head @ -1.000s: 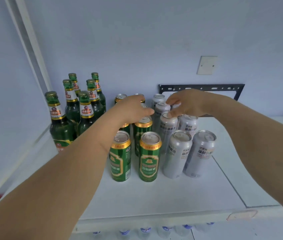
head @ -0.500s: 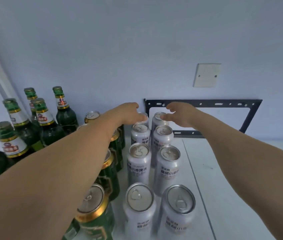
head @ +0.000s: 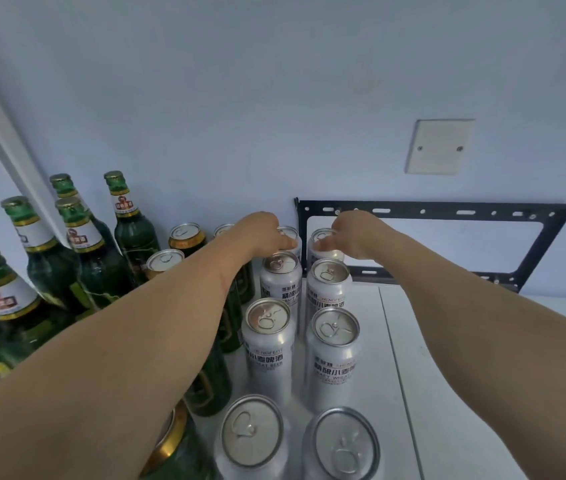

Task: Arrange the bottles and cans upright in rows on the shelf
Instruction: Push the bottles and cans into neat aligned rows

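Left hand point(head: 260, 233) grips rear-left silver can point(head: 288, 237) | right hand point(head: 350, 237) grips rear-right silver can point(head: 323, 242) | advice: seat both square behind the nearer cans, keep upright

Single head-worn wide-angle view, looking forward and down from close above the white shelf surface point(head: 475, 358). Nearest upright silver aluminium cans point(head: 252, 434) fill the lower edge; tall green glass bottles point(head: 77, 244) sit left. View faces the pale blue wall point(head: 274, 98). No second view, so no overlap.
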